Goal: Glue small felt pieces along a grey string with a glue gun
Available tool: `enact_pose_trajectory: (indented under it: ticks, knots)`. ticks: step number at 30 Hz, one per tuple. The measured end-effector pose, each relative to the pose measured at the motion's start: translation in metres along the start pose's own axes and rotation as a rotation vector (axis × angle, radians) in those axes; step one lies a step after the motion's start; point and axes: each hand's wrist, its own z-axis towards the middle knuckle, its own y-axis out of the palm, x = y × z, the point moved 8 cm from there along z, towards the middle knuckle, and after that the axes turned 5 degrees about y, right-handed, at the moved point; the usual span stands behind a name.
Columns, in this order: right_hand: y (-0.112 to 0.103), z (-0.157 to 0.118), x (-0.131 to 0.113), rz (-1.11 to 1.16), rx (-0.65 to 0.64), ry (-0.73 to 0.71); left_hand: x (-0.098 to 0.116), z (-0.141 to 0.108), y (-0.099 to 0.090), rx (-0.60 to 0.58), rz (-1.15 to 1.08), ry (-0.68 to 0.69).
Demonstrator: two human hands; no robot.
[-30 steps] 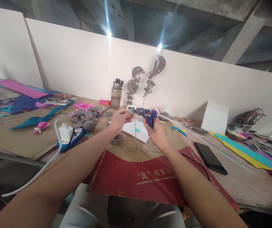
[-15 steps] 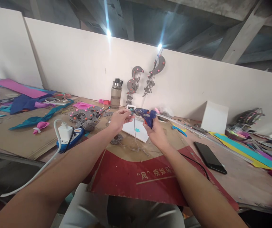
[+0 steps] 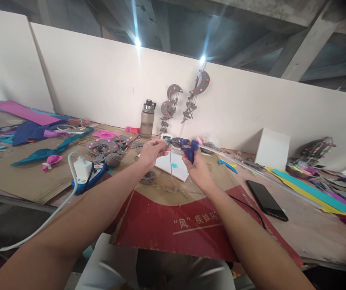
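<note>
My right hand [image 3: 197, 167] is wrapped round a blue hot glue gun [image 3: 188, 148], its nozzle pointing left. A long clear glue stick [image 3: 236, 160] runs out of the gun's back to the right. Fingertips of my left hand [image 3: 152, 153] pinch a small teal piece [image 3: 167, 141] right at the nozzle; its exact shape is too small to tell. Grey yarn [image 3: 171, 169] hangs down below the pinch onto the cardboard. Beneath the hands lies a white sheet [image 3: 180, 170] with a teal shape [image 3: 174, 165] on it.
A bottle [image 3: 147, 121] stands by the white wall. Grey decorations with pink dots [image 3: 168, 106] hang there. Left are a blue power strip [image 3: 91, 179] with a white plug, and felt scraps [image 3: 36, 131]. A phone [image 3: 266, 200] lies right of the red-printed cardboard [image 3: 167, 225].
</note>
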Motion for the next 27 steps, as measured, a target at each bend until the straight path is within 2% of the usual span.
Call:
enact_pose_trajectory:
  ticks: [7,27]
  knots:
    - [0.0024,0.0002,0.0006,-0.029,-0.027,0.013,0.0001,0.0005,0.0001,-0.004,-0.007,0.005]
    - [-0.0026,0.0015,0.0043,0.008,0.048,-0.02,-0.0007,-0.0003,0.0004,-0.004,0.011,-0.003]
